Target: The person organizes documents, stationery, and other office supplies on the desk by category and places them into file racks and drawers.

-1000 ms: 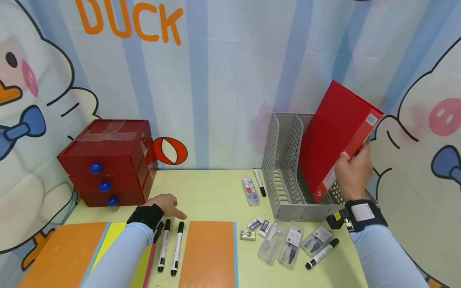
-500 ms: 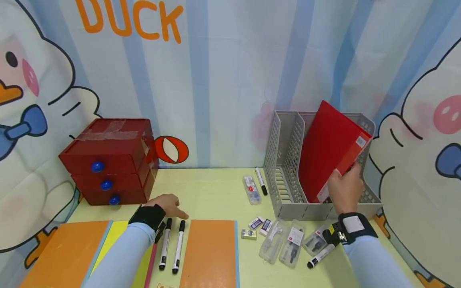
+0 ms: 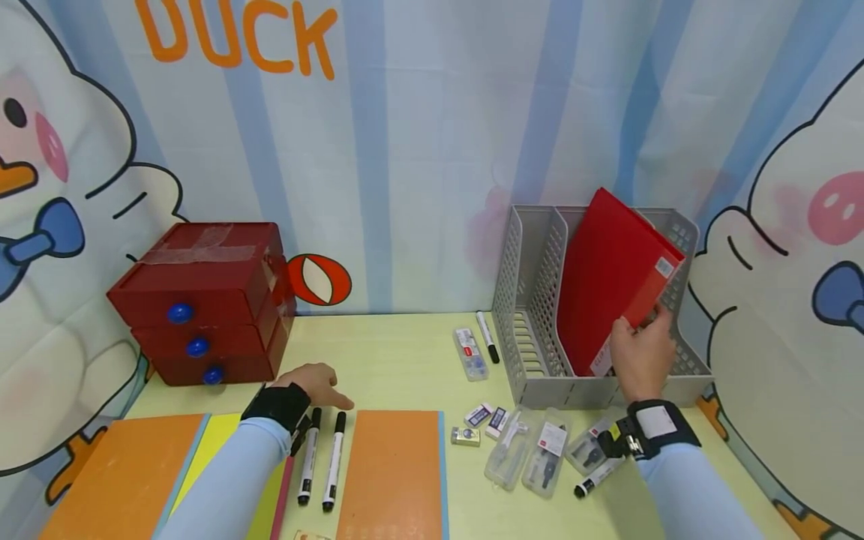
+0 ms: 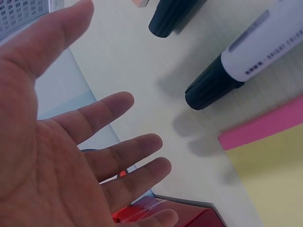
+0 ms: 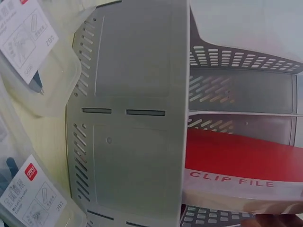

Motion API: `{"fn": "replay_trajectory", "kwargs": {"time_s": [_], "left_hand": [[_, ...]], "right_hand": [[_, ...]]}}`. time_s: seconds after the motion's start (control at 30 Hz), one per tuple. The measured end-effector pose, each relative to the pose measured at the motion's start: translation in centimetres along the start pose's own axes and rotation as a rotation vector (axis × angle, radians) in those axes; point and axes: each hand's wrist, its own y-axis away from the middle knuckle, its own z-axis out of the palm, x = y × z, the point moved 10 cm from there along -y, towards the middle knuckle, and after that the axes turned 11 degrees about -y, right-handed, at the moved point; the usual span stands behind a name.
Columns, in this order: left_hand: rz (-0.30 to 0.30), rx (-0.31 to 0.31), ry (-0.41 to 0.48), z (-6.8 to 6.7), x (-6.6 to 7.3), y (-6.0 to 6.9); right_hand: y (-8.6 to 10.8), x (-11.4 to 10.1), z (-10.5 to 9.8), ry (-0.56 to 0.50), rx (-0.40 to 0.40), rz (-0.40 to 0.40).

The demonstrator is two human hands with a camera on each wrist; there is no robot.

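Observation:
In the head view my right hand [image 3: 643,356] grips the spine of a red clip file [image 3: 597,281]. Its lower end is down inside the right section of a grey perforated file rack [image 3: 563,393], and the file leans to the right. The right wrist view shows the lettered spine of the clip file [image 5: 236,184] above the rack floor, with only a bit of my fingers at the lower edge. My left hand [image 3: 312,384] is empty, fingers extended in the left wrist view, just beyond the caps of two whiteboard markers, one marker [image 3: 309,457] left of the other marker [image 3: 334,461].
A dark red drawer box [image 3: 202,300] stands back left. Orange notebooks [image 3: 394,472] and a yellow one [image 3: 219,435] lie in front. Before the rack are several erasers [image 3: 466,436], clear plastic cases [image 3: 547,454] and a marker [image 3: 597,478]. Another marker [image 3: 487,337] lies beside the rack.
My right hand has lowered the red clip file into the rack's right section, moving down and slightly left. My left hand has stayed in place.

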Motion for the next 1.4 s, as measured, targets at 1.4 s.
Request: {"fn": "replay_trajectory", "kwargs": {"time_s": [1.4], "left_hand": [[0.018, 0.020, -0.008, 0.0, 1.2, 0.3]], "right_hand": [[-0.1, -1.4, -0.7, 0.121, -0.021, -0.056]]}}
